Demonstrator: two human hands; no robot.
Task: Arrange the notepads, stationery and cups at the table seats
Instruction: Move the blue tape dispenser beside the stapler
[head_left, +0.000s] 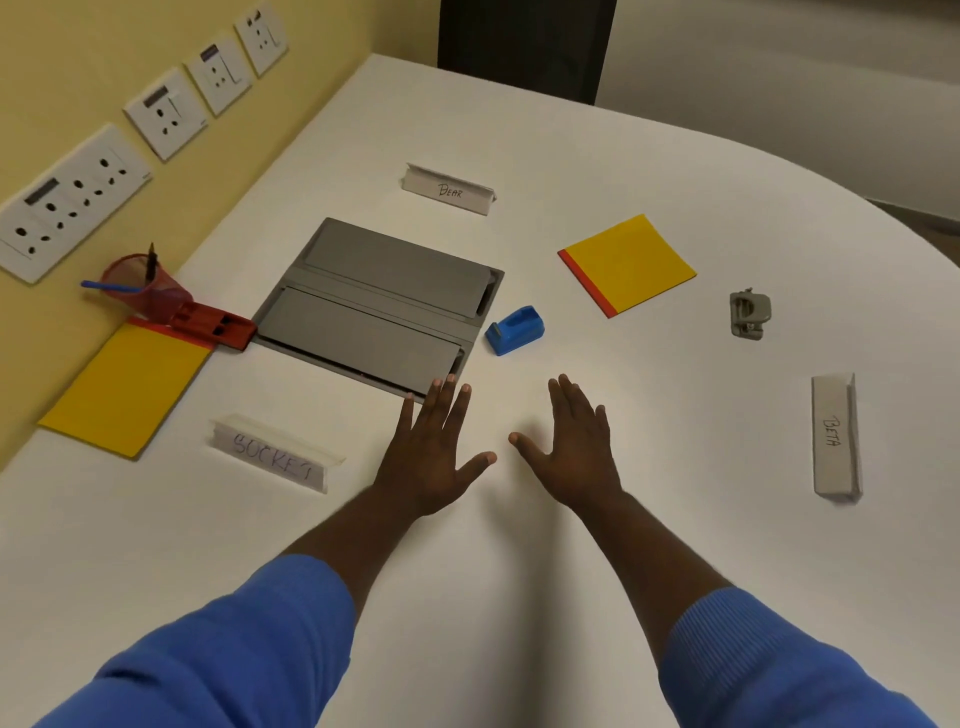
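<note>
Two yellow notepads lay on the white bench (519, 156). Taking the grey hatch (379, 306) set into the bench as the mark, the left notepad (124, 389) lay to its left by the wall, and the right notepad (631, 262) lay to its right, apart from it. One red cup (143, 288) stood left of the hatch at the far end of the left notepad and held two pens, a blue pen (109, 286) and a dark pen (151, 260). One red stapler-like tool (215, 325) lay between cup and hatch, across the left notepad's red edge. One blue tape dispenser (515, 330) sat just beside the hatch's right edge, and one grey hole punch (749, 314) lay well to the right.

Three folded name cards stood around the hatch: BEAR (449, 189) beyond it, SOCKET (272, 457) nearer than it, BETA (834, 439) far to the right. Four socket plates (166, 111) lined the wall.

The left grip (426, 457) and the right grip (576, 447) were both released, fingers straight and spread, grasping nothing, just nearer than the hatch. The left fingertips (437, 384) overlapped the hatch's near corner; whether they touched it could not be told. SOCKET's lettering was blurred.
</note>
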